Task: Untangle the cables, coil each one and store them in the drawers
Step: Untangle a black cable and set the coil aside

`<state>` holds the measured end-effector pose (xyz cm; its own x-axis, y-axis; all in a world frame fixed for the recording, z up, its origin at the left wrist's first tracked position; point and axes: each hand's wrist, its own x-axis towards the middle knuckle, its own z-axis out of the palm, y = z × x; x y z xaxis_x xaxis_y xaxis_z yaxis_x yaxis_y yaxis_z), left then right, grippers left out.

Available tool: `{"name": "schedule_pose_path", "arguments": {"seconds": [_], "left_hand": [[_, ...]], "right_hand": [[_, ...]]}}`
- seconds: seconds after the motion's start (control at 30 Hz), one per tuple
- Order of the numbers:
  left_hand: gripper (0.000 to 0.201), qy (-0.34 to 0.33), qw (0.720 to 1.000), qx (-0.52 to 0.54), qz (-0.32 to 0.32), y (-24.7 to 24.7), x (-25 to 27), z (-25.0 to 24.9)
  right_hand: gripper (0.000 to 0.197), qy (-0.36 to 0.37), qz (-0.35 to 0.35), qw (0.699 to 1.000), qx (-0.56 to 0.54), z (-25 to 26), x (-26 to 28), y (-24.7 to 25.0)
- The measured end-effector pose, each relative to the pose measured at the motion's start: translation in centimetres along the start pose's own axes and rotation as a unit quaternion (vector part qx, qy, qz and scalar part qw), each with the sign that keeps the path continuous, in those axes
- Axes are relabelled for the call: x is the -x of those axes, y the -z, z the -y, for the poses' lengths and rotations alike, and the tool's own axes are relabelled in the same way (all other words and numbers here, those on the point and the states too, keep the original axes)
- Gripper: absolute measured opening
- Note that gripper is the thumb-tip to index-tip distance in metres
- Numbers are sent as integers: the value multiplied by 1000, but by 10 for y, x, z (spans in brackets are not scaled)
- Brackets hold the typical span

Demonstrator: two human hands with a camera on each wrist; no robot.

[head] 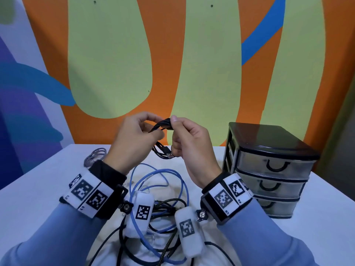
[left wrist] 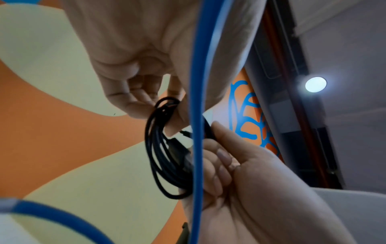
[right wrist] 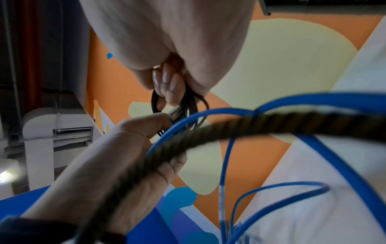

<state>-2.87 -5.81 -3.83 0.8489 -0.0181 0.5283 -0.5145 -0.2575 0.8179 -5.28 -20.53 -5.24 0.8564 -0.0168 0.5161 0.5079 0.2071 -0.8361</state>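
Both hands are raised above the white table [head: 38, 189] and share one black USB cable [head: 162, 126] wound into a small coil. My left hand [head: 161, 128] pinches the top of the coil between thumb and fingers. My right hand [head: 175, 131] grips the same bundle, thumb on top, other fingers curled round the lower loops beside the metal USB plug [head: 169, 155]. The left wrist view shows the black coil [left wrist: 158, 156] hanging between both hands. In the right wrist view, the fingers [right wrist: 167, 82] curl round the black loops.
A tangle lies under my wrists: a blue cable [head: 159, 181], a black-and-yellow braided cable [head: 167, 201] and thin black leads. A grey coiled cable [head: 96, 156] sits at the back left. The black three-drawer unit [head: 269, 166] stands right, all drawers shut.
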Motion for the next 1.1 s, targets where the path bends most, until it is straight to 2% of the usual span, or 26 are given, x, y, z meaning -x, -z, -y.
{"name": "schedule_pose_path", "arguments": {"seconds": [0.07, 0.13, 0.2, 0.27, 0.33, 0.4, 0.5, 0.63, 0.7, 0.77, 0.83, 0.97, 1.1], "left_hand": [[23, -1, 1000, -31, 6, 0, 2, -2], [27, 7, 1000, -10, 17, -1, 5, -6], [30, 31, 995, 84, 35, 2, 5, -10], [37, 51, 977, 194, 68, 8, 3, -13], [45, 56, 959, 262, 93, 15, 1, -13], [46, 27, 966, 243, 87, 17, 0, -13], [50, -49, 989, 127, 58, 17, 0, -11], [67, -25, 989, 139, 44, 18, -2, -8], [59, 10, 982, 180, 58, 15, -1, -9], [34, 58, 971, 219, 78, 13, -1, -8], [14, 97, 966, 231, 72, 14, -3, -5], [9, 152, 939, 309, -5, 20, -11, 5], [14, 119, 926, 358, -1, 15, -11, 4]], "right_hand": [[28, -6, 4, 1000, -9, -1, 0, -1], [27, -18, 2, 999, -32, 0, 0, -2], [20, -34, -12, 997, -66, 2, 0, -4], [9, -54, -34, 991, -116, 2, -1, -2], [10, -79, -57, 983, -156, 1, -5, 3], [9, -97, -70, 976, -179, 0, -8, 7], [10, -95, -52, 976, -189, -1, -11, 12], [11, -65, -35, 987, -140, -2, -11, 12], [12, -55, -48, 991, -109, -3, -11, 14], [13, -48, -62, 994, -75, -5, -12, 14], [15, -52, -69, 993, -78, -6, -12, 14], [17, -75, -89, 978, -173, -1, -15, 18], [21, -70, -109, 984, -119, -3, -15, 22]]}}
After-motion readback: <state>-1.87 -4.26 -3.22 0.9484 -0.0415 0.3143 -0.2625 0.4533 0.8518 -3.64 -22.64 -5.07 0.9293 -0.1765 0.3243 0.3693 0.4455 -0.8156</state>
